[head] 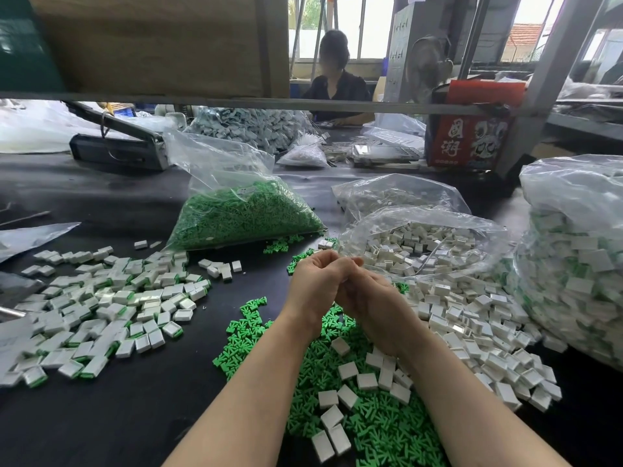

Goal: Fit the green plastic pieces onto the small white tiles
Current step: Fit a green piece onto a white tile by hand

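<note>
The loose green plastic pieces [337,392] lie in one spread heap on the black table top [135,416], under and between the two forearms, and some small white rectangular tiles [347,370] are scattered on top of them. Above this heap the left hand [315,284] and the right hand [367,299] are pressed together, with the fingers of both curled inward; what they hold is hidden between the fingers, so I cannot tell if a piece or a tile is there. To the right of the hands a big pile of plain white tiles [472,318] pours out of an open clear plastic bag [421,237]. To the left, well apart from the hands, lies a pile of white tiles with green edges [101,305]. Behind the hands stands one clear bag full of green pieces [242,214], with a few green pieces spilled beside it. Further behind the open bag is a smaller closed clear bag of white parts [387,193], and at the right edge a tall clear bag of white and green tiles [576,257]. So four bags are near the hands; the loose parts are too many to count. Across the table another person in a dark top [337,85] sits before windows, beside a red box with white characters [468,129] and a grey metal frame post [536,96].
</note>
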Available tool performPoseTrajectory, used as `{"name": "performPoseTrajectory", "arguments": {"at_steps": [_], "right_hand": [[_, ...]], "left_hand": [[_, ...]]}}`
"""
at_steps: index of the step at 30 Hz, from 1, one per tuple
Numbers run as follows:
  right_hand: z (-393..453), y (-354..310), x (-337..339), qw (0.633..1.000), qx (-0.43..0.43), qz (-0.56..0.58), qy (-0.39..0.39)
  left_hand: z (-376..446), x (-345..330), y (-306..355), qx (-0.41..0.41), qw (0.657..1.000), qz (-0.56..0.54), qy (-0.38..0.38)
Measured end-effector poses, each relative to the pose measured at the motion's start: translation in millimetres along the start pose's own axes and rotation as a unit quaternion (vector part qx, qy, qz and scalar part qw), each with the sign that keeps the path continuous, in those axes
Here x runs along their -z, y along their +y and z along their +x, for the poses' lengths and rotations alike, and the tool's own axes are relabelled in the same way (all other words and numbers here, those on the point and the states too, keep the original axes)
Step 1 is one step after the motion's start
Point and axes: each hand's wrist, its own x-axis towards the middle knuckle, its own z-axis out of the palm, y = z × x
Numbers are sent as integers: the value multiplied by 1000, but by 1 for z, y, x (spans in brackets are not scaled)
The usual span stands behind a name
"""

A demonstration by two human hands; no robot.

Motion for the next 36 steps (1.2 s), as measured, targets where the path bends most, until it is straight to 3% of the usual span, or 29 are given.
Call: {"name": "performPoseTrajectory", "arguments": {"at_steps": [11, 18, 26, 32, 36], "right_hand": [[2, 2, -2, 1000, -5, -16, 3], [0, -10, 5, 993, -13, 93, -67], [2, -11, 6, 993, -10, 96, -64], [1, -14, 7, 999, -1, -25, -24], [-1, -19, 9, 997, 4, -74, 39]], "left_hand": [[0, 5, 0, -1, 1000, 16, -22], [5, 23, 1, 3, 991, -83, -108], [2, 24, 7, -3, 990, -70, -125], [5, 27, 12, -28, 995, -7, -96], [12, 51, 16, -50, 997, 59, 5]]}}
